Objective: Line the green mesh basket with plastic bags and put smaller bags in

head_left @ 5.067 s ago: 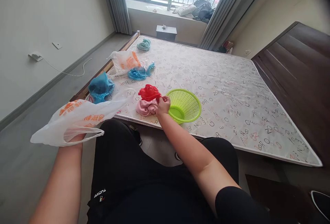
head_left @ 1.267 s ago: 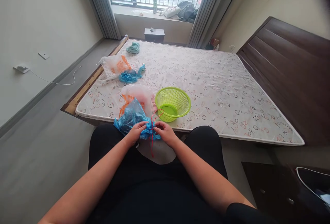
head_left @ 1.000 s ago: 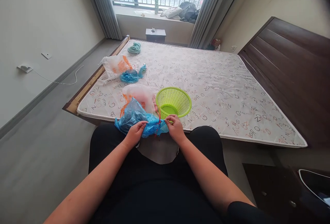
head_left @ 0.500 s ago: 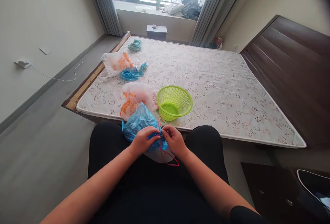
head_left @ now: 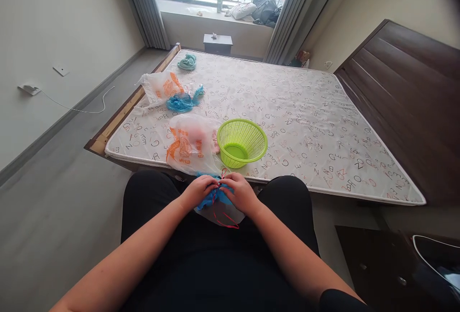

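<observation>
My left hand (head_left: 200, 190) and my right hand (head_left: 240, 192) meet above my lap, both closed with fingertips pinching together at the gathered part of a blue plastic bag (head_left: 207, 200). A red string (head_left: 215, 210) passes between the fingers; its loose loop hangs down over my lap, and a short bit sticks up beyond the fingertips. The exact hold of each finger is too small to tell. Just past my hands, at the mattress edge, a green plastic basket (head_left: 233, 156) stands upright beside a white plastic bag with orange print (head_left: 187, 144).
On the mattress (head_left: 305, 130), farther left, lie another white bag (head_left: 158, 86), a crumpled blue bag (head_left: 179, 102) and a coil of pale green rope (head_left: 187, 62). A dark headboard (head_left: 391, 82) rises at the right. A small cabinet (head_left: 217, 43) stands beyond the bed.
The blue bag, spread out wide to the left before, has dropped down and shows bunched under my hands. My hands have shifted slightly left, with the red string between them.
</observation>
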Available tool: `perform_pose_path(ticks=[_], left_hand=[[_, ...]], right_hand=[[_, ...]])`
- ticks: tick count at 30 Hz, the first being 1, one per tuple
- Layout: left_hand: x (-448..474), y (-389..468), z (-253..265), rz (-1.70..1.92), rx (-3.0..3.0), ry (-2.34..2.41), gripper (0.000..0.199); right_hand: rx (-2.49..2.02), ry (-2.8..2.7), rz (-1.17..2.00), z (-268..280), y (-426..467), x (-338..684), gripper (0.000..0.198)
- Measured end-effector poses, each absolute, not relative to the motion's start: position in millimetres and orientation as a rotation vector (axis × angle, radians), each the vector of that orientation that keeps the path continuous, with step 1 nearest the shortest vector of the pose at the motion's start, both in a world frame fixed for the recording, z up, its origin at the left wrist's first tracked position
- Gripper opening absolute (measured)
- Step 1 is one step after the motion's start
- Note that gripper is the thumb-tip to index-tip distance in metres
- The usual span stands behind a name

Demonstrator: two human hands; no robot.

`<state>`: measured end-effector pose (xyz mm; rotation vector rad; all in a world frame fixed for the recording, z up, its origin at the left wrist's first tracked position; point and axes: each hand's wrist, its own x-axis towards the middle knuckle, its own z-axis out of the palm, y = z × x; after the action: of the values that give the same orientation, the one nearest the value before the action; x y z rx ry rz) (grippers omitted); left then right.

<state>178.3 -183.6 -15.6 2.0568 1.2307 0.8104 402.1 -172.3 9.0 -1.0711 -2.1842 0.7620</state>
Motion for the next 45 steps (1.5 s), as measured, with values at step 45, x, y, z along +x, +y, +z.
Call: perform_pose_path(ticks=[45], left_hand=[[171.1,-175.0,-11.2,0.933,1.254,1.377,0.034]], right_hand=[[-1.588,-1.964,0.84,-5.9,-162.5,397.9,0.016]])
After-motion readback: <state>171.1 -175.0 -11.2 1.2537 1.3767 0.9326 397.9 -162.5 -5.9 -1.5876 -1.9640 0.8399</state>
